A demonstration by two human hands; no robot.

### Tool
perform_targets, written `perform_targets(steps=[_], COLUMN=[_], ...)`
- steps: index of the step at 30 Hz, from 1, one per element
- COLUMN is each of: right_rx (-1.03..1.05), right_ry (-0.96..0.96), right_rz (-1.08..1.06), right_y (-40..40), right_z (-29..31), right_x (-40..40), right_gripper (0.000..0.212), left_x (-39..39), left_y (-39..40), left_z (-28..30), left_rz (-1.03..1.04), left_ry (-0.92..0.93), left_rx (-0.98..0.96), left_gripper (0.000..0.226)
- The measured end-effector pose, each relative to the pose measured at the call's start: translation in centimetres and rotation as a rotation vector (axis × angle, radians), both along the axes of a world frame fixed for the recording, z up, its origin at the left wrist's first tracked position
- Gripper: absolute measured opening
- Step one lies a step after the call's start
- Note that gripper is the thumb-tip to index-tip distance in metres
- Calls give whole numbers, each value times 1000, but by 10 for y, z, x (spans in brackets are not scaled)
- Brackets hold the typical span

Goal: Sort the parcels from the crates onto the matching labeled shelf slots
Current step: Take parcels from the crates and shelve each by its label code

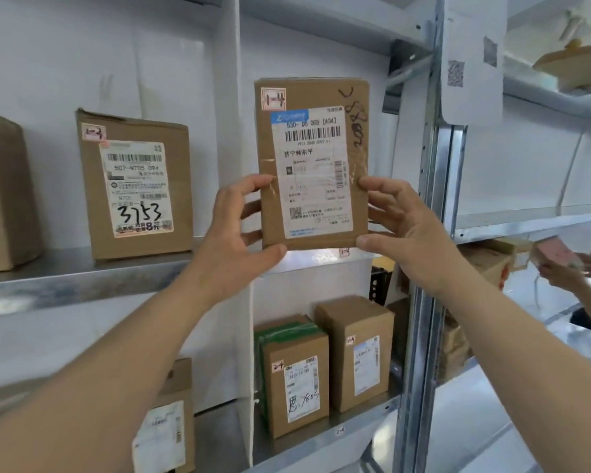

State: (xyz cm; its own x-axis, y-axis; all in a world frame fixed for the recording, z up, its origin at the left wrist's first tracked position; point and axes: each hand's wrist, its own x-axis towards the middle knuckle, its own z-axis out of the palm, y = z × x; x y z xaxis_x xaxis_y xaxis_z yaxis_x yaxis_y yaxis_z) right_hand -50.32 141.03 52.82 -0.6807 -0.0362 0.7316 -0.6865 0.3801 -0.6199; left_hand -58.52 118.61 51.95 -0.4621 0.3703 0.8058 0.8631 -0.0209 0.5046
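I'm holding the parcel upright at twelve o'clock, left hand and right hand pinching its lower corners, sticker facing me so its 1-4 matches the shelf tag at six o'clock, just under it.

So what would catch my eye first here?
Probably the brown parcel held upright at centre, the left hand and right hand gripping its lower edges; its corner sticker reads 1-4. Next, the box with handwritten 3753 standing on the shelf to the left.
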Motion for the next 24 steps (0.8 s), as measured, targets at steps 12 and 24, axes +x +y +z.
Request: perform_targets(steps=[12, 24], right_rx=[8, -6], right_ry=[-8, -112], right_rz=[144, 161], right_y=[56, 67], right_z=[0, -23], right_x=[-74, -141], right_gripper=[65, 55], left_x=[-25, -66], left_y=[47, 68], left_z=[3, -16], left_rz=[218, 407], left_ry=[-49, -187], left_rx=[-25, -131], left_gripper=[78, 83])
